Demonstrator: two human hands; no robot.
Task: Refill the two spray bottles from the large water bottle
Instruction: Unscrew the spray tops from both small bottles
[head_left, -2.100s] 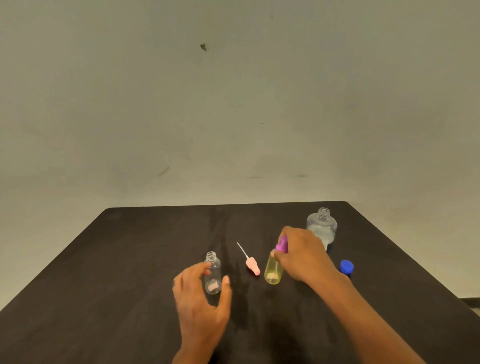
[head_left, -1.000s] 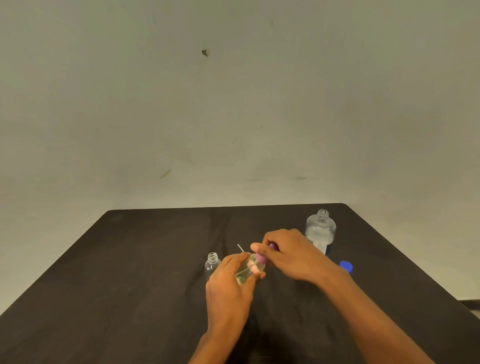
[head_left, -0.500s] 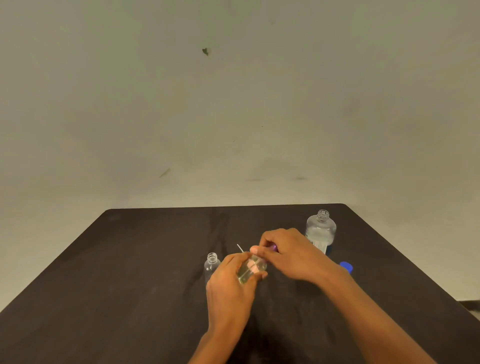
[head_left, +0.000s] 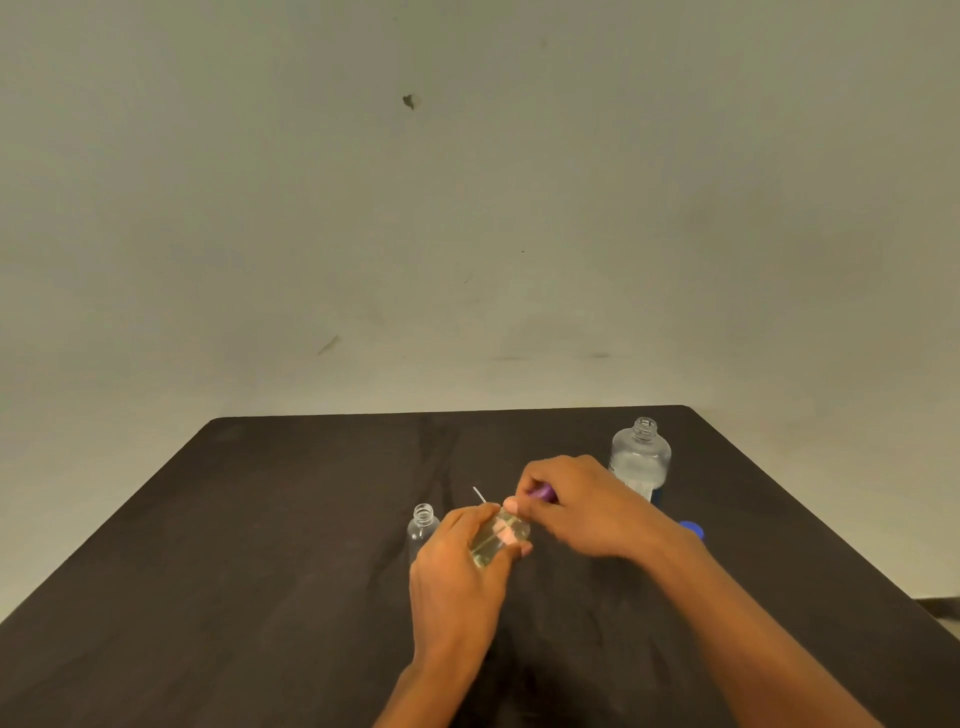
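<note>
**A:** Hands first. Status?

**B:** The left hand has its fingers curled round the body of the tinted spray bottle. It holds the bottle tilted, off the table, neck twd the R. The right hand pinches the purple spray head w/ thumb + fingertips, the rest curled over it. Neither hand is slack.

**A:** What's just changed?

**B:** Approx 2 s back that bottle stands on the table w/ only the R hand on its top, and the L hand is over by the clear spray bottle. Now both hands are on the tinted one and it's lifted. Vs half a sec ago the grips are near identical, w/ only a small shift at the R fingers. Reads as twisting. Can't tell if the head is free of the neck yet.

**A:** Meaning for the task?

**B:** Judgement: the step is unscrewing the 2nd sprayer.
- The clear bottle is upright, open-necked, just L of the L hand, and looks empty.
- A thin dip tube shows just beyond the hands.
- The large water bottle is upright and uncapped, beyond the R hand.
- The blue cap is near it, partly hidden by the R wrist.

I'd say no pour is done yet, so it's early.
</note>
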